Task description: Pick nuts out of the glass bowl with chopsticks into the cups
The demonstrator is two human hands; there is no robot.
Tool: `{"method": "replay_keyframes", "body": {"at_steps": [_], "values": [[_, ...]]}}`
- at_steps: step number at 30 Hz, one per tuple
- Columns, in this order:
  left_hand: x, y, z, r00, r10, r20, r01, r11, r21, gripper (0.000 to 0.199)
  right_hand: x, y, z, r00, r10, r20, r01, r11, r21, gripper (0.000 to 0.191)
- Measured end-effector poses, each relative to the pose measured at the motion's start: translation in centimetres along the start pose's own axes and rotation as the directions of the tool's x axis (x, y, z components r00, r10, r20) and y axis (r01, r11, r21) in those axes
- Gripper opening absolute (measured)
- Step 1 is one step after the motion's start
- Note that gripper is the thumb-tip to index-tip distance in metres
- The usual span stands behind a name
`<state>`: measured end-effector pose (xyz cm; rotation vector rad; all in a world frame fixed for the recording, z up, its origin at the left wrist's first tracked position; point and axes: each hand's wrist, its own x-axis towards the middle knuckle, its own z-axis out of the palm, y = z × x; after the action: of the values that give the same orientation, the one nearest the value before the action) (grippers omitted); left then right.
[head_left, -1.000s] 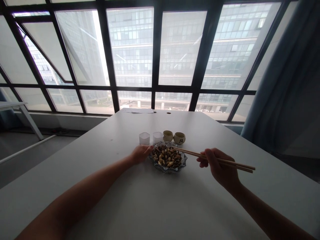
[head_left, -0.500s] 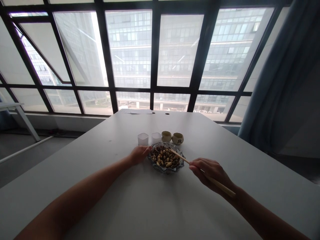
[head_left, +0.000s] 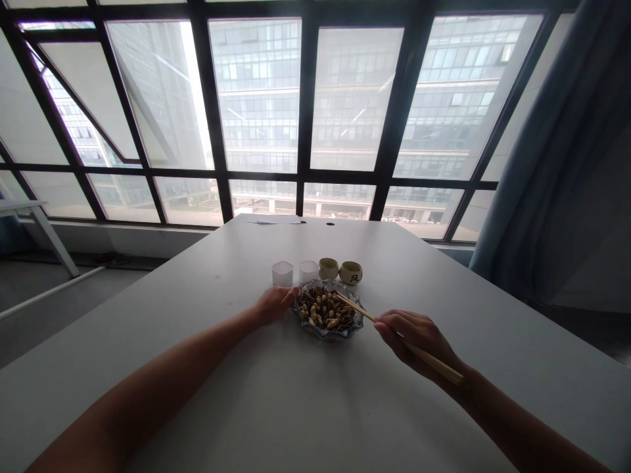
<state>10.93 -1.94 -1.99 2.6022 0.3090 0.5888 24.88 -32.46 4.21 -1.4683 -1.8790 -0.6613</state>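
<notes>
A clear glass bowl [head_left: 328, 336] with a wavy rim stands on the white table, filled with peanuts [head_left: 331, 323] and dark striped seeds that look like sunflower seeds [head_left: 348, 318]. My left hand [head_left: 277, 303] grips the bowl's left rim, thumb on top and the other fingers mostly hidden. In my right hand [head_left: 408, 334] is a pair of wooden chopsticks [head_left: 361, 310], held slanting down to the left. Their tips touch or hover just over the nuts near the bowl's middle; I cannot tell which. Nothing is visibly pinched between the tips.
Behind the bowl stand two white translucent cups [head_left: 282, 273] and two small beige cups [head_left: 350, 272], one with a dark character on it. Papers [head_left: 271, 219] lie at the far end of the white table [head_left: 296, 407]. A blue curtain [head_left: 527, 171] hangs at the right.
</notes>
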Motion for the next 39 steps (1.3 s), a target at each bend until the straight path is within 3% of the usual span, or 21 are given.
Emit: {"method": "replay_keyframes", "body": {"at_steps": [6,13,16,20,24,32,39], "values": [[-0.5,-0.1,-0.3,0.991,0.137,0.000,-0.137,0.990,0.023,0.051,-0.2,0.1,0.1,0.999,0.043,-0.003,-0.042,0.999,0.024,0.020],[-0.5,0.5,-0.8,0.994,0.103,0.028,-0.100,0.991,-0.094,0.050,0.0,-0.1,0.0,0.993,0.110,-0.033,-0.108,0.993,0.055,0.029],[-0.4,0.5,-0.9,0.991,0.117,0.060,-0.109,0.985,-0.131,0.054,0.1,-0.3,0.1,0.974,0.217,-0.062,-0.208,0.969,0.131,0.034],[-0.4,0.5,-0.8,0.997,0.039,0.070,-0.032,0.994,-0.108,0.059,-0.2,-0.2,0.4,0.916,0.390,-0.098,-0.353,0.896,0.268,0.036],[-0.1,0.6,-0.7,0.996,-0.053,0.066,0.062,0.989,-0.136,0.058,-0.3,-0.1,0.6,0.881,0.462,-0.102,-0.415,0.858,0.302,0.037],[0.8,0.2,0.0,0.959,-0.276,0.056,0.282,0.930,-0.235,0.053,-0.5,-0.1,1.0,0.898,0.435,-0.061,-0.401,0.870,0.288,0.037],[0.9,0.4,0.1,0.946,-0.322,-0.042,0.292,0.900,-0.325,0.055,-0.4,-0.1,1.1,0.901,0.431,-0.045,-0.401,0.868,0.293,0.038]]}}
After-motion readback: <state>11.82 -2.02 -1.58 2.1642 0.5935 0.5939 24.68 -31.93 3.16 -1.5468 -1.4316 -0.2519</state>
